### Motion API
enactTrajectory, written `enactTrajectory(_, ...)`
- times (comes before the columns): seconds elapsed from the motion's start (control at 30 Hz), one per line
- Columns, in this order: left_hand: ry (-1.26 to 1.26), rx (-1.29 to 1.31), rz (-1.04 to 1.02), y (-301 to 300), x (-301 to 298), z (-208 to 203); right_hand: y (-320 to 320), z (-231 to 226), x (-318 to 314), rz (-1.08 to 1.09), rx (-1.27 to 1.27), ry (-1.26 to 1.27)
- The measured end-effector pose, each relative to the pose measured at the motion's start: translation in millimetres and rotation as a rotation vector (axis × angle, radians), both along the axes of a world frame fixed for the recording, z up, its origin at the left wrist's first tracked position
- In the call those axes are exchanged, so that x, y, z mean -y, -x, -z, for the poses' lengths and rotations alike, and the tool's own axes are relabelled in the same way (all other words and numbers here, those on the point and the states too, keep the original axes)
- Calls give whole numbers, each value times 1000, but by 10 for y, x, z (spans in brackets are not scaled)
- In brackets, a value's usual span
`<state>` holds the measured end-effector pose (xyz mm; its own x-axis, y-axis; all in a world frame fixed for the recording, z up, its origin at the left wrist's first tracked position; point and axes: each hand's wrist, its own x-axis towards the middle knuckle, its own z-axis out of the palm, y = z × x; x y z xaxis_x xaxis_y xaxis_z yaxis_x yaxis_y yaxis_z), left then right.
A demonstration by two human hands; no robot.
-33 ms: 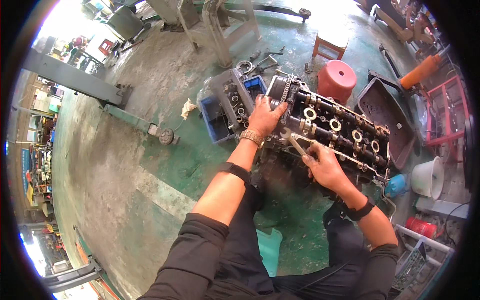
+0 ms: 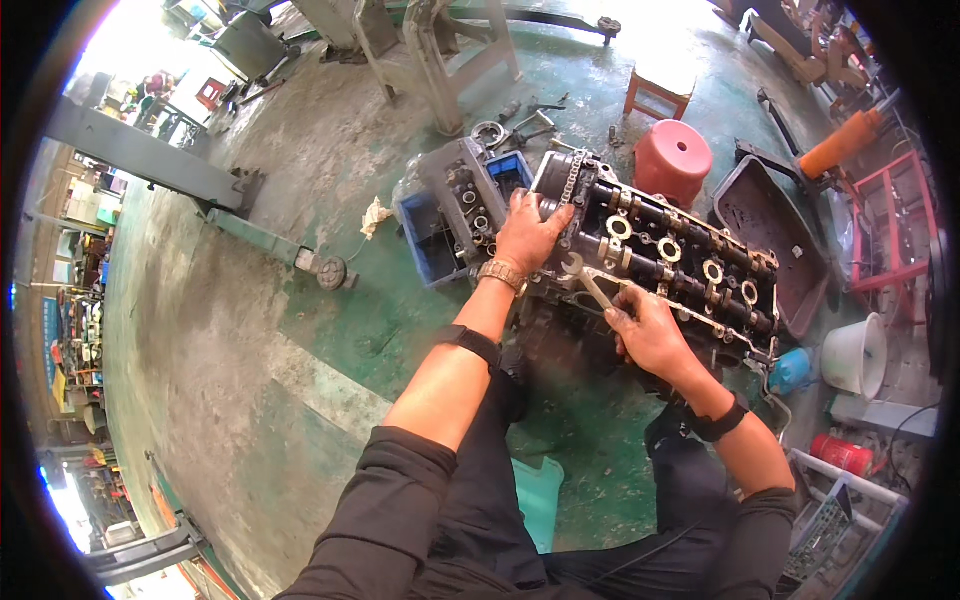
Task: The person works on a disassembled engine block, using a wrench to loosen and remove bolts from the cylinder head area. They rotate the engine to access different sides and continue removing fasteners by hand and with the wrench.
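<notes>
My right hand [image 2: 648,332] is closed around a wrench [image 2: 594,287]. Its open jaw points up and left, at the near side of an engine [image 2: 690,262] with bared camshafts; I cannot tell whether the jaw touches it. My left hand [image 2: 530,235] lies at the engine's left end, thumb and fingers around a round metal part [image 2: 547,207], mostly hidden by the hand. A timing chain [image 2: 573,178] runs just beyond the fingers. Left of that hand, a grey engine cover [image 2: 452,172] sits over a blue bin [image 2: 420,228].
A red stool [image 2: 676,160] stands behind the engine, with a small wooden stool [image 2: 660,98] farther back. A dark drip tray [image 2: 745,195] and a white bucket [image 2: 855,356] are on the right. Loose parts [image 2: 520,128] lie beyond the bin. A lift arm [image 2: 265,240] extends along the left floor.
</notes>
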<state>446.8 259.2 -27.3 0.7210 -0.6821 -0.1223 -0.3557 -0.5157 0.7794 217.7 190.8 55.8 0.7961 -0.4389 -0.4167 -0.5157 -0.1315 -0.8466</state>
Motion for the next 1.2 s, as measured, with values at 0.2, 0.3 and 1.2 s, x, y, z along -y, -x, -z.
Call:
enactTrajectory(0.2, 8, 8, 8, -3, 5, 19, -55, 127, 5, 120, 5, -153)
enactTrajectory(0.3, 22, 2, 1, 10, 2, 2, -97, 178, 6, 133, 0, -176)
enactTrajectory(1.2, -11, 31, -38, 52, 9, -63, -577, -187, 818, -245, 53, 709)
